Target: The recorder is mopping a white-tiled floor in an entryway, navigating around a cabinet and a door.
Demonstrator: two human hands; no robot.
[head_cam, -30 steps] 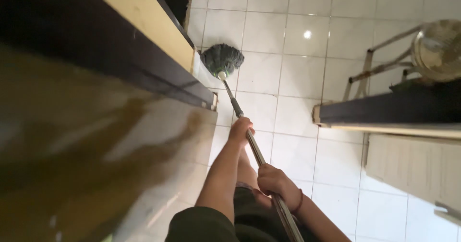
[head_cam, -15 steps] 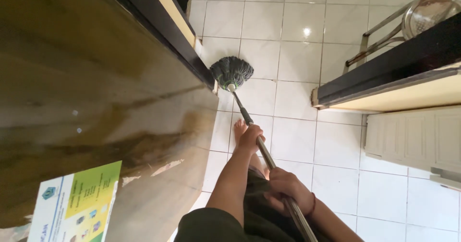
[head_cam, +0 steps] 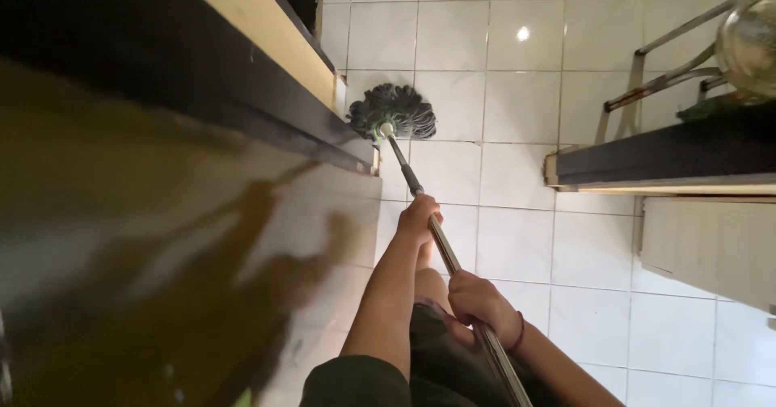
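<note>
on the floor: white glossy square tiles [head_cam: 517, 237] with thin grey grout lines, a bright spot of light reflected near the top.
left side: a glossy brown counter top [head_cam: 162, 278] fills the near view; its dark edge runs toward a pale yellow ledge [head_cam: 250, 27].
right side: a dark shelf edge [head_cam: 663, 160] with a pale cabinet face below, and a metal frame [head_cam: 671, 59] behind it.
mop: dark stringy mop head [head_cam: 394, 109] lies on a tile just beside the counter's corner; its metal handle [head_cam: 436, 237] slants back toward the person.
left hand [head_cam: 418, 217]: clenched around the handle, higher up.
right hand [head_cam: 477, 300]: clenched around the handle lower down, a dark band at the wrist.
</note>
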